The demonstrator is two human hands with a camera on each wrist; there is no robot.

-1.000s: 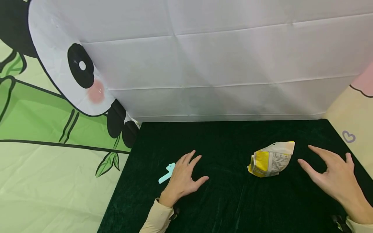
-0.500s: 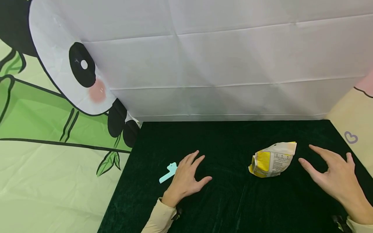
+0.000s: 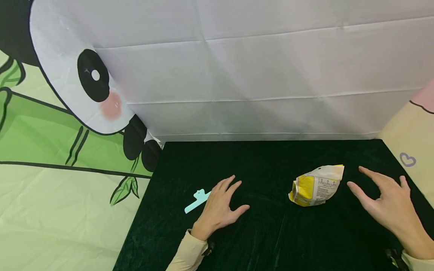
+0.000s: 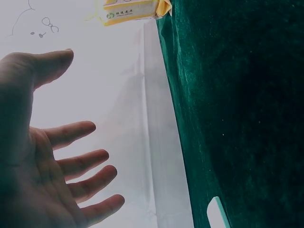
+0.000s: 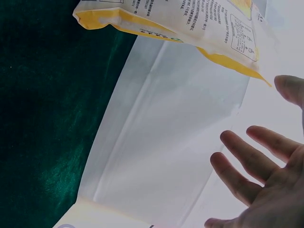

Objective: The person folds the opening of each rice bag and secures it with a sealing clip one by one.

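Observation:
A crumpled yellow-and-white printed packet (image 3: 317,186) sits on the right half of the dark green cloth, one end bunched. My right hand (image 3: 390,203) is just to its right, fingers spread, with a gap between fingertips and packet. A pale blue bag clip (image 3: 196,203) lies on the left of the cloth, its long straight bar slanting down-left. My left hand (image 3: 218,209) overlaps the clip's right end in the head view, fingers spread and holding nothing. The left wrist view catches only a tip of the clip (image 4: 217,213). In the right wrist view, the packet (image 5: 190,28) is above the spread fingers.
The green cloth (image 3: 257,162) covers the table and ends at a creased white backdrop (image 3: 254,75). A panda-and-bamboo printed sheet (image 3: 81,150) hangs at the left. A cream sheet with a small heart (image 3: 407,159) borders the right edge.
My left hand has drifted slightly right, uncovering more of the clip. The right hand stays almost in place beside the packet, and both objects lie where they were.

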